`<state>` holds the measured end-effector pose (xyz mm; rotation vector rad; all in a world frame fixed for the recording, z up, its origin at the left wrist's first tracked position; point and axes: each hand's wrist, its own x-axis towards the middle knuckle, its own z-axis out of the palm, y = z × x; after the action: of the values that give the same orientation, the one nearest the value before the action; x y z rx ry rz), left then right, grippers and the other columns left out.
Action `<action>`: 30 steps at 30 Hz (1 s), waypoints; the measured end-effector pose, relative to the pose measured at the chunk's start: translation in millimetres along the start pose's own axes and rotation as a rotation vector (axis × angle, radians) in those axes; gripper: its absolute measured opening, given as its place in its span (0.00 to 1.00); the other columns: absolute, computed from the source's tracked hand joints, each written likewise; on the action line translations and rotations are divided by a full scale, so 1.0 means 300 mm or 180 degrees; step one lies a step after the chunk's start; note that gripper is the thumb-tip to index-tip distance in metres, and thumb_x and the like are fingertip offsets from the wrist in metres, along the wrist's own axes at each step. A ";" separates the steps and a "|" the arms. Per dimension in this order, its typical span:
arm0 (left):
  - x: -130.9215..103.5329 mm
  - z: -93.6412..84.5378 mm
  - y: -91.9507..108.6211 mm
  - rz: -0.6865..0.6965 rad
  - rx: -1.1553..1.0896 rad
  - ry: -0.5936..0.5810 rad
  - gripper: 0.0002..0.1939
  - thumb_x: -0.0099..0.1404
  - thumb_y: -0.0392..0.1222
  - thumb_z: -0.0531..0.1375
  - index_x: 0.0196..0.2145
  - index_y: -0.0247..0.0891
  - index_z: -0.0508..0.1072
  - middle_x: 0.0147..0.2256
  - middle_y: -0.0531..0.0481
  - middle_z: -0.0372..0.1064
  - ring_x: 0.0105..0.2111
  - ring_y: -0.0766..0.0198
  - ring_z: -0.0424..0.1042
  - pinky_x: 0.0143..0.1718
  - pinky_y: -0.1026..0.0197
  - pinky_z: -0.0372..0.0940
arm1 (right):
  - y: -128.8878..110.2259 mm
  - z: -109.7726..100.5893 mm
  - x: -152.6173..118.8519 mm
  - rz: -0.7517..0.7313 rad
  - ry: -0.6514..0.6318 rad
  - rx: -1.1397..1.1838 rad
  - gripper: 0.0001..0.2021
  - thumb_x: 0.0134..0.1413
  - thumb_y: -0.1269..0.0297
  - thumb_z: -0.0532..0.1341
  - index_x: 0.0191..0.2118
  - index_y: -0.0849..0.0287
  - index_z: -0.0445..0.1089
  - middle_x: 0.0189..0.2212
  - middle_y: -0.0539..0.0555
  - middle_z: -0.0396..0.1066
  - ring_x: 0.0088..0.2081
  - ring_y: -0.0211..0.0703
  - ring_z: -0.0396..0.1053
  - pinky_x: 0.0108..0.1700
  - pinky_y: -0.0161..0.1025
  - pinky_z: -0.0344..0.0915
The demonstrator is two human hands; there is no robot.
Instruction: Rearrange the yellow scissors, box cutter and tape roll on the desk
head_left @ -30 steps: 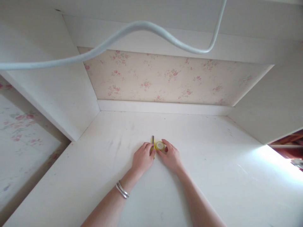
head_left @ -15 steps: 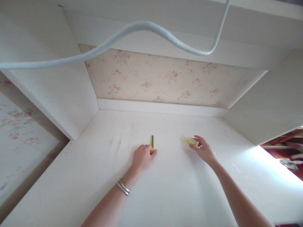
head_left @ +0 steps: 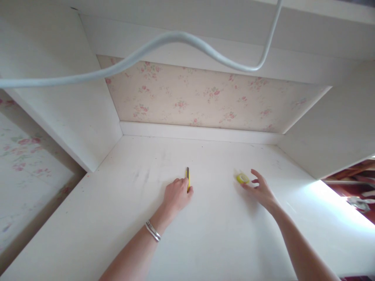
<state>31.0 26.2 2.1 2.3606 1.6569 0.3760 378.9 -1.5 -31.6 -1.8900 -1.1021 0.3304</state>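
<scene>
My left hand [head_left: 177,192] rests on the white desktop [head_left: 205,234], thumb and index finger closed around a yellow utility knife [head_left: 188,180] with a dark strip at its far end. The knife points away from me. To the right, a small roll of yellow tape [head_left: 242,178] is at the desktop, its pale inner ring showing. My right hand [head_left: 262,191] is just right of the roll with fingers spread. Its thumb is by the roll's near edge, and whether it touches is unclear.
A white cable [head_left: 175,37] hangs across the top of the view. White side panels [head_left: 67,121] and a low back strip [head_left: 202,132] border the desktop, with floral wallpaper [head_left: 181,93] behind. At the right edge lie reddish-brown items [head_left: 345,175].
My right hand has opened and moved right, letting go of the tape roll. The roll sits slightly farther right and nearer to me. My left hand holds almost still with the knife.
</scene>
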 end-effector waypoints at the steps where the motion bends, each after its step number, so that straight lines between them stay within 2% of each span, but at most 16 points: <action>1: 0.000 -0.002 0.008 0.0014 0.0048 -0.0045 0.11 0.64 0.44 0.50 0.37 0.38 0.68 0.34 0.46 0.71 0.36 0.59 0.69 0.34 0.61 0.61 | -0.009 -0.008 -0.031 0.0039 0.0044 0.0058 0.37 0.30 0.50 0.68 0.53 0.51 0.62 0.47 0.56 0.66 0.32 0.42 0.64 0.28 0.37 0.61; 4: 0.003 0.004 0.054 0.0083 0.0090 -0.0170 0.11 0.63 0.40 0.49 0.40 0.36 0.68 0.34 0.43 0.72 0.35 0.57 0.71 0.35 0.59 0.62 | -0.011 -0.032 -0.127 0.0199 0.0199 0.0268 0.29 0.42 0.47 0.62 0.52 0.50 0.62 0.47 0.53 0.66 0.34 0.41 0.65 0.30 0.36 0.61; 7: 0.019 0.028 0.143 0.0283 -0.0043 -0.0233 0.12 0.64 0.39 0.48 0.39 0.35 0.70 0.35 0.42 0.72 0.36 0.57 0.71 0.36 0.58 0.63 | 0.010 -0.044 -0.188 0.0469 0.0436 0.0415 0.25 0.46 0.46 0.59 0.49 0.53 0.65 0.41 0.53 0.69 0.32 0.40 0.65 0.31 0.36 0.60; 10: 0.054 0.067 0.263 0.0536 -0.0186 -0.0222 0.12 0.64 0.40 0.49 0.39 0.35 0.70 0.34 0.41 0.72 0.35 0.55 0.72 0.35 0.57 0.64 | 0.018 -0.041 -0.195 0.0658 0.0637 0.0450 0.26 0.47 0.44 0.57 0.48 0.56 0.66 0.36 0.53 0.70 0.27 0.38 0.63 0.28 0.35 0.58; 15: 0.132 0.135 0.450 0.0787 -0.0359 -0.0204 0.13 0.64 0.41 0.49 0.41 0.34 0.69 0.35 0.40 0.72 0.37 0.55 0.73 0.35 0.57 0.66 | -0.001 -0.033 -0.176 0.0639 0.0440 0.0193 0.25 0.48 0.44 0.56 0.46 0.56 0.68 0.36 0.53 0.70 0.26 0.38 0.63 0.28 0.35 0.57; 20: 0.177 0.179 0.547 0.0809 -0.0429 -0.0435 0.13 0.64 0.41 0.49 0.41 0.33 0.68 0.36 0.39 0.72 0.38 0.55 0.73 0.36 0.57 0.65 | -0.004 -0.029 -0.176 0.0585 0.0423 0.0171 0.24 0.49 0.45 0.56 0.46 0.57 0.68 0.36 0.53 0.70 0.26 0.38 0.64 0.29 0.36 0.58; 23: 0.174 0.178 0.551 0.0813 -0.0491 -0.0475 0.16 0.66 0.46 0.47 0.43 0.34 0.68 0.38 0.39 0.72 0.40 0.54 0.72 0.38 0.56 0.65 | -0.007 -0.028 -0.173 0.0593 0.0414 0.0215 0.24 0.48 0.45 0.56 0.45 0.57 0.68 0.36 0.53 0.70 0.26 0.38 0.63 0.29 0.35 0.58; 25: 0.159 0.161 0.519 0.0830 -0.0547 -0.0473 0.20 0.66 0.51 0.45 0.44 0.35 0.67 0.39 0.39 0.71 0.40 0.54 0.72 0.38 0.56 0.64 | -0.014 -0.034 -0.179 0.0610 0.0451 0.0275 0.24 0.48 0.45 0.55 0.44 0.58 0.68 0.34 0.54 0.70 0.26 0.38 0.63 0.29 0.36 0.58; 27: 0.136 0.133 0.451 0.0804 -0.0624 -0.0463 0.21 0.67 0.52 0.43 0.43 0.37 0.66 0.40 0.41 0.71 0.39 0.55 0.72 0.37 0.56 0.64 | -0.028 -0.042 -0.199 0.0587 0.0585 0.0258 0.24 0.49 0.45 0.55 0.43 0.59 0.69 0.32 0.53 0.70 0.27 0.40 0.63 0.29 0.36 0.58; 30: 0.083 0.084 0.296 0.0633 -0.0833 -0.0467 0.18 0.66 0.52 0.44 0.38 0.39 0.68 0.35 0.47 0.72 0.35 0.58 0.71 0.34 0.59 0.62 | -0.072 -0.026 -0.262 0.0533 0.0727 0.0121 0.22 0.50 0.45 0.55 0.41 0.59 0.70 0.26 0.51 0.67 0.26 0.39 0.62 0.29 0.35 0.57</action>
<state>125.9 19.0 9.8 2.2987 1.2313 0.4160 326.9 -64.4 -25.4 -1.9363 -0.7834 0.2204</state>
